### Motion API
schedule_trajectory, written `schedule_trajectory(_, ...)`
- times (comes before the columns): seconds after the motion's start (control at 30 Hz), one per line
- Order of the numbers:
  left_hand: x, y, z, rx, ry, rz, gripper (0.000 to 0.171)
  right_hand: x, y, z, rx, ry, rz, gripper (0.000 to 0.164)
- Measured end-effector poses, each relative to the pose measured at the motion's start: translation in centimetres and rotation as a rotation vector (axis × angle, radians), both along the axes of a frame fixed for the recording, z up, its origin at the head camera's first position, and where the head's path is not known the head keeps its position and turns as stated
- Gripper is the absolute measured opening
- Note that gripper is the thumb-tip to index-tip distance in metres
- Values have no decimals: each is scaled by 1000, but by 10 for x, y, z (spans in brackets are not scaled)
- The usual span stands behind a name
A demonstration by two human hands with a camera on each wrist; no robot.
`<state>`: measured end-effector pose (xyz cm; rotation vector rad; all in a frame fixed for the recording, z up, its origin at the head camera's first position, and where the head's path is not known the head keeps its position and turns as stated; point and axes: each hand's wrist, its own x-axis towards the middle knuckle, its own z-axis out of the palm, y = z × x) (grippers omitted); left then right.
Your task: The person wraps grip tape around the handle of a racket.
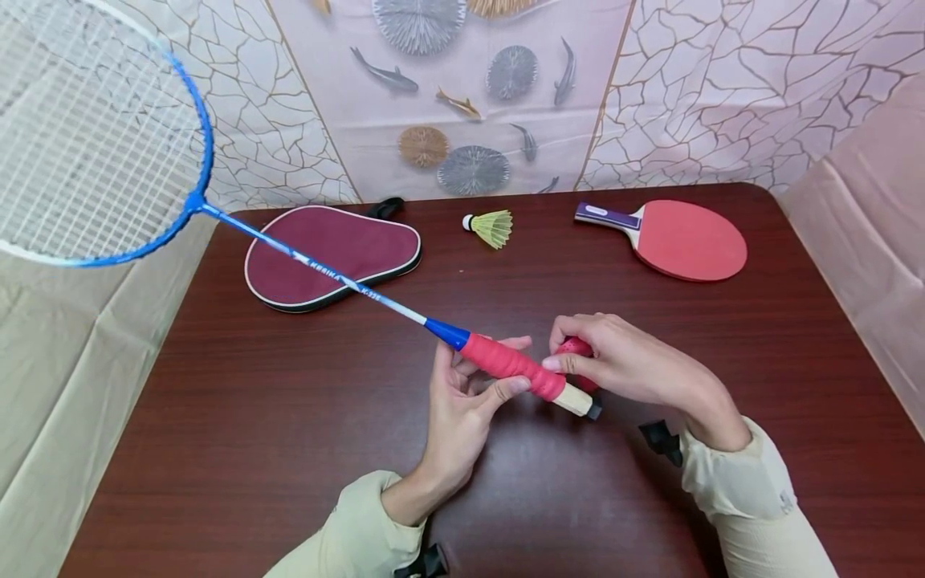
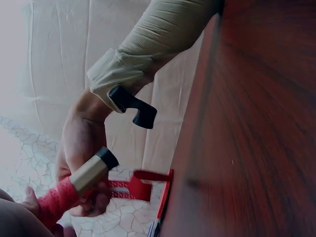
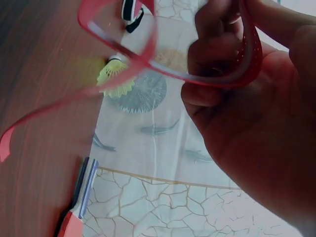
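A blue and white badminton racket (image 1: 321, 267) slants across the head view, its strung head at upper left. My left hand (image 1: 462, 417) holds its handle from below, thumb on the near side and some fingers extended. Red perforated grip tape (image 1: 506, 361) is wound round most of the handle. The handle's end (image 2: 90, 175) shows bare pale wood with a black cap. Just right of it, my right hand (image 1: 636, 361) pinches the tape's unwound length between thumb and fingers. In the right wrist view that loose tape (image 3: 254, 61) loops through the fingers and trails off in a curl.
On the dark wooden table (image 1: 289, 449), a maroon paddle case (image 1: 311, 237) lies at back left beneath the racket shaft. A yellow shuttlecock (image 1: 495, 229) sits at the back middle, and a red table tennis paddle (image 1: 690, 241) at back right. Patterned cloth (image 1: 470, 96) hangs behind.
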<state>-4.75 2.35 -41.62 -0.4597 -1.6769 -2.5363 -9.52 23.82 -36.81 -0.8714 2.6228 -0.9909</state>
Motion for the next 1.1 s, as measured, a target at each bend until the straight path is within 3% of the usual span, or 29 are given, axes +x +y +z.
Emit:
schedule_trajectory(0.23, 0, -4, 0, -32, -73, 80, 58, 2, 0, 0, -17, -46, -14, 15)
schedule_trajectory(0.4, -1, -6, 3, -23, -32, 112, 59, 1, 1, 3, -79, -67, -15, 13)
schedule_trajectory(0.57, 0, -6, 5, 4, 46, 87, 57, 1, 3, 6, -128, -86, -5, 14)
schedule_trajectory(0.7, 1, -4, 5, 60, 79, 13, 59, 3, 3, 8, -132, -103, -16, 15)
schedule_trajectory(0.87, 3, -2, 6, 138, 2, -97, 72, 6, -1, 9, -140, -117, 16, 15)
schedule_trajectory(0.97, 4, -1, 5, 122, -53, -93, 74, 7, -5, 9, -121, -142, 52, 18)
schedule_trajectory(1.1, 3, -1, 5, 82, -64, -70, 71, 8, -7, 9, -84, -161, 37, 22)
